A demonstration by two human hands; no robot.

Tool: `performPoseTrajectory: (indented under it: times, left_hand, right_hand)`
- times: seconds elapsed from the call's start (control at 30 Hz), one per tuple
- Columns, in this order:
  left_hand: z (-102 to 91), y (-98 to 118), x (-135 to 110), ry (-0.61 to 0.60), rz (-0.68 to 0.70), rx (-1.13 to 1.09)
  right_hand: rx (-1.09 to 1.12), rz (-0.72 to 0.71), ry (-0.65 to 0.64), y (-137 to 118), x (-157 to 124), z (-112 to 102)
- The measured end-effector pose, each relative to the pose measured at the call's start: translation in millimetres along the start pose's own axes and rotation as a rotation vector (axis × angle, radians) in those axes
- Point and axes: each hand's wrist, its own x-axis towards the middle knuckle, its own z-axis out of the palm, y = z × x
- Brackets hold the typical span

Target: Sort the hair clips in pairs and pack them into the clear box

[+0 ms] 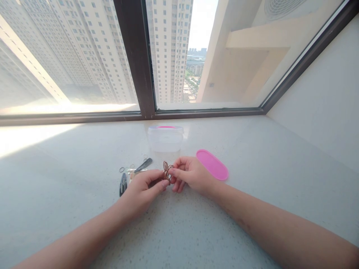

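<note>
So the left hand point(144, 186) and right hand point(189, 175) both pinch a small brown looped hair ornament point(167, 170) between closed fingertips. Tiny hold, so it could slip and drop among the dark hair clips point(123, 184) left of the grip.

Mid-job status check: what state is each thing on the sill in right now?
Brown looped hair piece: pinched between both hands.
Left hand: shut on the hair piece.
Right hand: shut on the hair piece.
Clear plastic tub: upright, apart from the lid.
Pink oval lid: lying flat on the sill.
Black hair clips: lying loose left of the hands.
</note>
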Motion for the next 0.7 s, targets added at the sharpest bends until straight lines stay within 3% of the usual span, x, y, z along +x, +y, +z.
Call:
performPoseTrajectory:
  times: [0.47,0.6,0.7]
  left_hand:
    - [3.0,-5.0,1.7,0.044,-0.017,-0.103]
    - [2.1,-6.7,1.0,0.059,-0.015,-0.065]
    - [2.4,-5.9,-0.5,0.079,-0.016,-0.028]
  right_hand:
    - [-0.045,-0.085,0.029,6.3,2.6,3.0]
    - [-0.288,-0.193,0.155,4.2,-1.8,3.9]
    - [-0.617,-0.415,0.3,0.9,-7.7,4.5]
